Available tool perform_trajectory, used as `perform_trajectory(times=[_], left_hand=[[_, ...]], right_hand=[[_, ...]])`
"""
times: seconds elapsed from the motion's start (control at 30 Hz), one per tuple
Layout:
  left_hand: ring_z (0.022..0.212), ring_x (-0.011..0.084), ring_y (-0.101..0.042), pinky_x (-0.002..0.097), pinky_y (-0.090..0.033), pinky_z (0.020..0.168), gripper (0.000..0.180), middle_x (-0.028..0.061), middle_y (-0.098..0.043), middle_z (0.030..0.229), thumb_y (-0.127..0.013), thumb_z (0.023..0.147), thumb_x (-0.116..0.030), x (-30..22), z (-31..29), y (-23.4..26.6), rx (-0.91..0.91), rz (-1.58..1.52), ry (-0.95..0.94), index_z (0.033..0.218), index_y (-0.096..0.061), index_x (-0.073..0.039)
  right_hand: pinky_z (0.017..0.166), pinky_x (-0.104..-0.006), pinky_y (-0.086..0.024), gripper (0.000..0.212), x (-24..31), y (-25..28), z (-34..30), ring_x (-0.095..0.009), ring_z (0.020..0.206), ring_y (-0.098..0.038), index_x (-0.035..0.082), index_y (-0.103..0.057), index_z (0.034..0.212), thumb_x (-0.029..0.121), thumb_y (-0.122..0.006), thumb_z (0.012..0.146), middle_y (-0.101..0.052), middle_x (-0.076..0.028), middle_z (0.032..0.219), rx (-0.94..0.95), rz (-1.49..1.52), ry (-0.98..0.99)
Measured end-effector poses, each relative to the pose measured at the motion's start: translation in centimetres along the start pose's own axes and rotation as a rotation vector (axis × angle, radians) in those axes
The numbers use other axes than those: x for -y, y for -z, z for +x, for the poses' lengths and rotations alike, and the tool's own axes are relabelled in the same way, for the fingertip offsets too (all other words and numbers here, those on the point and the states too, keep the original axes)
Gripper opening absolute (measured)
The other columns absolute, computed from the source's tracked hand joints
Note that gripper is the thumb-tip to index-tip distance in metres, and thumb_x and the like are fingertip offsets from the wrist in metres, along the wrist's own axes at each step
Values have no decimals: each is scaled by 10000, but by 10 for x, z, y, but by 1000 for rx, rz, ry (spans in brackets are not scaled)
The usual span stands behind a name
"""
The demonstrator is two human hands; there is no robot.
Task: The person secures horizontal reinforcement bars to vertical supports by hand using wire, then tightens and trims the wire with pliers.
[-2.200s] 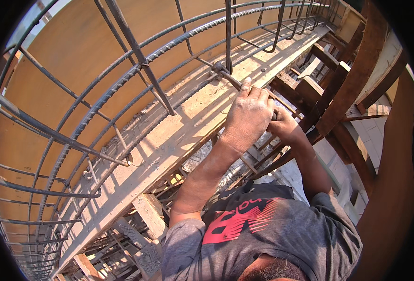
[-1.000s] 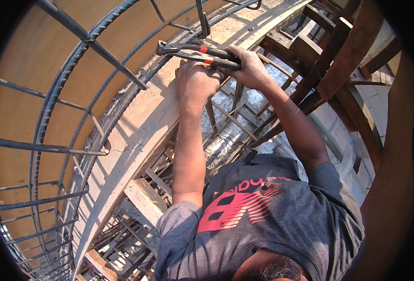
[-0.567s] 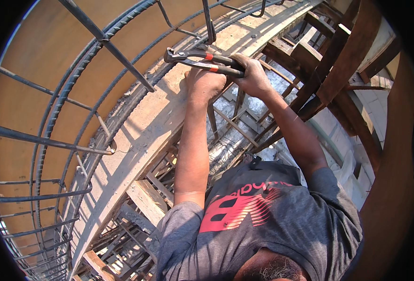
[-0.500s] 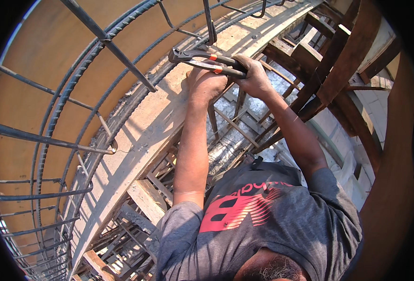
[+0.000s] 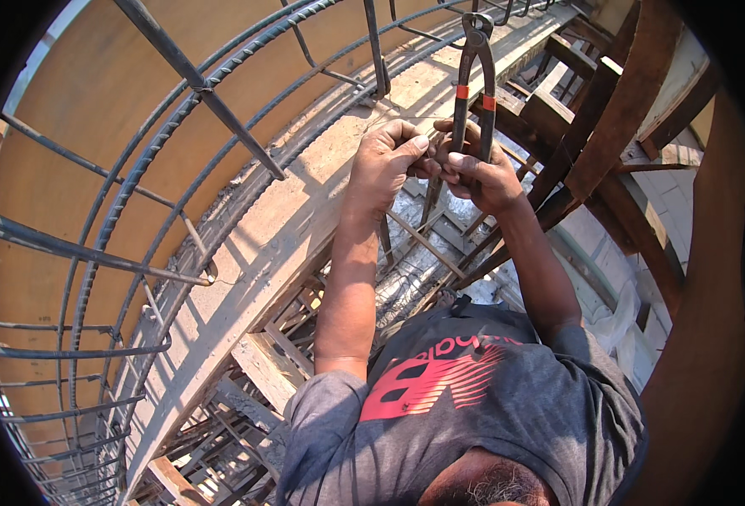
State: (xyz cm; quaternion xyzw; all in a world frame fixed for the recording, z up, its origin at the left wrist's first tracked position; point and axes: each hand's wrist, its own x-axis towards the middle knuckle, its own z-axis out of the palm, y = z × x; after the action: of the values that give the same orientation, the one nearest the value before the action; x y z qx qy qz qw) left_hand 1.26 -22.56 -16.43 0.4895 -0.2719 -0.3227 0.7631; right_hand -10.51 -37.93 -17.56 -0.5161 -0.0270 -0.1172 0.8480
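My right hand (image 5: 489, 179) is closed around the dark handles of end-cutting pincers (image 5: 488, 103). The pincers stand almost upright, jaws at the top, with an orange-red band on each handle. Close beside it, my left hand (image 5: 383, 165) is bent with thumb and fingers pinched together. Its fingertips meet those of my right hand. Whatever lies between them is too small to make out. Both hands are above the inner edge of a curved concrete ledge (image 5: 305, 181), apart from the steel bars.
A curved cage of ribbed rebar (image 5: 118, 198) runs along the left and top, against a tan curved panel (image 5: 48, 181). Crossbar ends (image 5: 275, 169) stick out over the ledge. Dark curved timbers (image 5: 621, 126) stand at the right. Wooden props and framing (image 5: 263, 371) lie below.
The pincers have swung from pointing left to nearly upright, now in my right hand alone. My left hand has come off them, and its fingers now meet my right fingertips.
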Motion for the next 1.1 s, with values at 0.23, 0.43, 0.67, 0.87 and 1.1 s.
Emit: perform_trajectory(times=[0.23, 0.43, 0.67, 0.87, 1.1], left_hand=[[629, 168, -694, 297, -549, 528, 90, 80, -687, 828, -633, 950, -106, -14, 0, 42, -371, -6, -16, 978, -646, -22], [624, 211, -677, 319, -560, 539, 70, 80, -664, 788, -621, 952, -123, -7, 5, 48, -409, -240, 19, 926, -612, -60], [691, 225, -667, 369, -581, 575, 79, 92, -649, 798, -560, 974, -114, -2, 12, 64, -386, -487, 23, 942, -601, -56], [724, 236, -679, 377, -599, 613, 110, 97, -656, 820, -542, 990, -129, 2, 12, 62, -355, -553, -12, 950, -615, -56], [676, 222, -685, 350, -596, 576, 79, 81, -674, 786, -626, 962, -137, 0, 12, 53, -359, -463, -17, 955, -651, -63]], right_hand=[[466, -235, -407, 539, 5, 41, -32, -105, 648, -555, 55, -490, 1345, 129, -721, 864, -567, -30, 789, -316, -395, -48], [707, -320, -519, 573, 9, 84, -28, -184, 770, -652, 78, -537, 1332, 245, -784, 843, -669, -90, 951, -458, -1207, 6], [948, -455, -500, 636, 36, 72, 70, -366, 1122, -628, 119, -588, 1343, 370, -803, 800, -659, -193, 1151, -351, -1701, 123], [1048, -515, -376, 322, 11, 65, 82, -361, 1245, -506, 140, -722, 1160, 282, -738, 871, -598, -117, 1253, -555, -1863, 608], [854, -427, -505, 156, -7, 34, 70, -351, 982, -618, 36, -712, 981, 141, -707, 866, -641, -142, 987, -284, -1680, 431]])
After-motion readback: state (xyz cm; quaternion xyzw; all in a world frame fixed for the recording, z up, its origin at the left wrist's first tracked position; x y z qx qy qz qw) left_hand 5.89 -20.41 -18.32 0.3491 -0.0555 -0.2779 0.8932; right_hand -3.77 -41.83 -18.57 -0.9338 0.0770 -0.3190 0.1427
